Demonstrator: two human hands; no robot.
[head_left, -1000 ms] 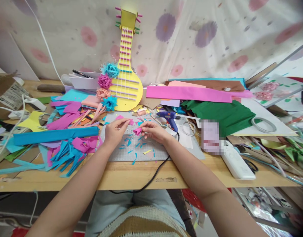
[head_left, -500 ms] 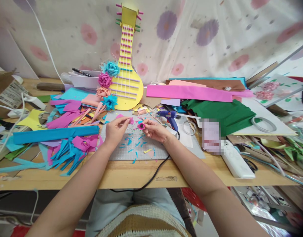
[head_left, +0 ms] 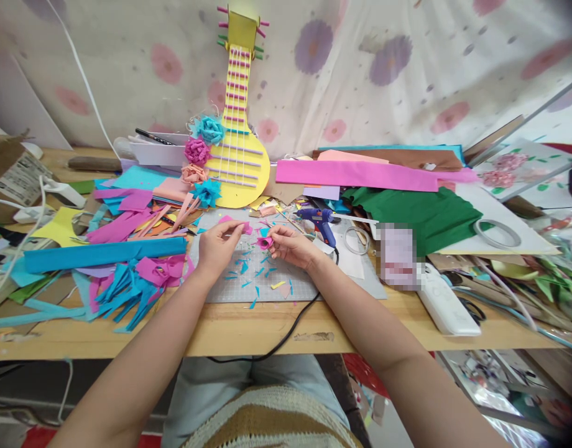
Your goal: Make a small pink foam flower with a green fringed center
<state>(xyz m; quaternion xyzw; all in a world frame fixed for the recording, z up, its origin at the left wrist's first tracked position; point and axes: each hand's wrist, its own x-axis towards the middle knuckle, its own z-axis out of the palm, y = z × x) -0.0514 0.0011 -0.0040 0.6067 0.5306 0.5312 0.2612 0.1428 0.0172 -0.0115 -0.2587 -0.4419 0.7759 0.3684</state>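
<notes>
My left hand (head_left: 219,244) pinches a strip of pink crepe paper (head_left: 247,229) between thumb and fingertips. Facing it, my right hand (head_left: 290,246) is closed on a small rolled magenta paper flower (head_left: 264,242), its open end turned toward the left hand. A narrow gap separates the two pieces. Both hands are above a grey cutting mat (head_left: 225,292) strewn with blue, yellow and pink scraps. Just behind the right hand lies a blue glue gun (head_left: 321,223), its black cable running down past the right forearm.
A yellow paper lute (head_left: 244,168) with paper flowers stands at the back. Crepe strips (head_left: 122,286) are heaped on the left, near a rolled blue piece (head_left: 104,254). On the right are green crepe paper (head_left: 421,214), a tape ring (head_left: 498,234) and a white power strip (head_left: 449,305).
The right hand has turned the magenta flower slightly, and its opening now looks wider and tilted toward the left. The left hand has hardly moved.
</notes>
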